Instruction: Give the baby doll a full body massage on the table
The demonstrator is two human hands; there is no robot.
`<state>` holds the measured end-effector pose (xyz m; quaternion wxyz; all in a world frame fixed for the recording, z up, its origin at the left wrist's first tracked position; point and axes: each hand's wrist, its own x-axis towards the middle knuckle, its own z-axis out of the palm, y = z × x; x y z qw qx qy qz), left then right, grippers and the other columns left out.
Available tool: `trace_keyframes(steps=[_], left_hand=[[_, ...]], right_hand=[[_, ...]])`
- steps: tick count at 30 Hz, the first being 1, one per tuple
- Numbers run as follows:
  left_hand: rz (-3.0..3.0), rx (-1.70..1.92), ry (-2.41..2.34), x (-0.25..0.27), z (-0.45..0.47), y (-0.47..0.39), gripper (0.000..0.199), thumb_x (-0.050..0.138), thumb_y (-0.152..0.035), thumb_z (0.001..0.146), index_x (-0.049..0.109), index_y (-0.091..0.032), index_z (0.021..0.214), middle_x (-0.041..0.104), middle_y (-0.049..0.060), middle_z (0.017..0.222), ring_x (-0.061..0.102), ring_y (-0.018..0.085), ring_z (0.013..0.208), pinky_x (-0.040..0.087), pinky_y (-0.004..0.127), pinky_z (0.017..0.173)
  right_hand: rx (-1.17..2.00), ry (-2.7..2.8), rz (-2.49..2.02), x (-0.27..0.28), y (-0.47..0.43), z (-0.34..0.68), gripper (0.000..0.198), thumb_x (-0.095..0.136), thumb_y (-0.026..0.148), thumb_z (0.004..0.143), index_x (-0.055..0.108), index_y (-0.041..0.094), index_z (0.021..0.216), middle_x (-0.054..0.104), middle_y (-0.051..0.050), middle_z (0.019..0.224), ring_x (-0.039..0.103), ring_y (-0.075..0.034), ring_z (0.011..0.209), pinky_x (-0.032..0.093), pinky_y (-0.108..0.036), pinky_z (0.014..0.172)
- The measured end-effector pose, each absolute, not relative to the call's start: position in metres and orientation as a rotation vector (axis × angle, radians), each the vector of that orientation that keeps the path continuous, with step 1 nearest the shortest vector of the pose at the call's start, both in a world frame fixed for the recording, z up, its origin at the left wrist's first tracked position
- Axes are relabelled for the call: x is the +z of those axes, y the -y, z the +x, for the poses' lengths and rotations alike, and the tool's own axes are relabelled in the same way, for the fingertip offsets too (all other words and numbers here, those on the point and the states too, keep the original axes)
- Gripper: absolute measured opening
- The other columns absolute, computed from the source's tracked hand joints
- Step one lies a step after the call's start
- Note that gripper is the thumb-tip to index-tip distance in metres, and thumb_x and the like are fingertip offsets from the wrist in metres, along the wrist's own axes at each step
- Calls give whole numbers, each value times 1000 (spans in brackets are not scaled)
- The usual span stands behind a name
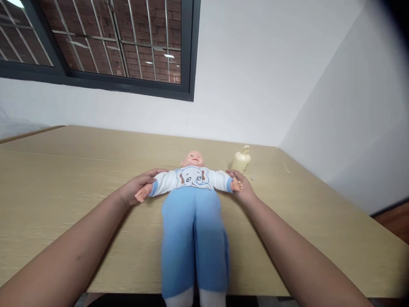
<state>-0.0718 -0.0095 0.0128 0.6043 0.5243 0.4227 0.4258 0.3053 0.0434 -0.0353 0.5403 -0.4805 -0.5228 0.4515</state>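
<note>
Evidently, my left hand (133, 187) and right hand (246, 190) each hold an arm of the blue-and-white-clothed plastic doll (193, 209), probably so both spread evenly; it lies face-up, legs toward me, on the pale yellow tabletop (79, 213), the cream pump bottle (241, 160) standing far right.

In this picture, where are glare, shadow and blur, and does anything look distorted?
Head view: white glare spots on the dark-framed glass window; soft shadow along the bare left forearm on the yellowish tabletop; blurred dark patch at the upper right corner; the bald doll in blue trousers looks oversized at its near end, perhaps lens distortion.
</note>
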Motion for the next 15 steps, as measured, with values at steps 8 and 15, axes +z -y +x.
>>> trace_keyframes(steps=[8,15], left_hand=[[1327,808,-1215,20,-86,17,64,61,-26,73,53,-21,136,72,7,95,65,18,58,42,22,39],[1695,519,-1381,32,-69,29,84,70,-40,75,36,-28,151,69,4,81,53,13,37,38,23,33]], right_hand=[[1142,1454,-1192,-18,-44,312,28,65,42,75,74,20,90,74,-7,83,68,-27,85,55,-41,82],[1023,1798,-1128,-6,-14,311,78,89,32,55,61,28,128,66,-6,126,58,-32,120,45,-46,105]])
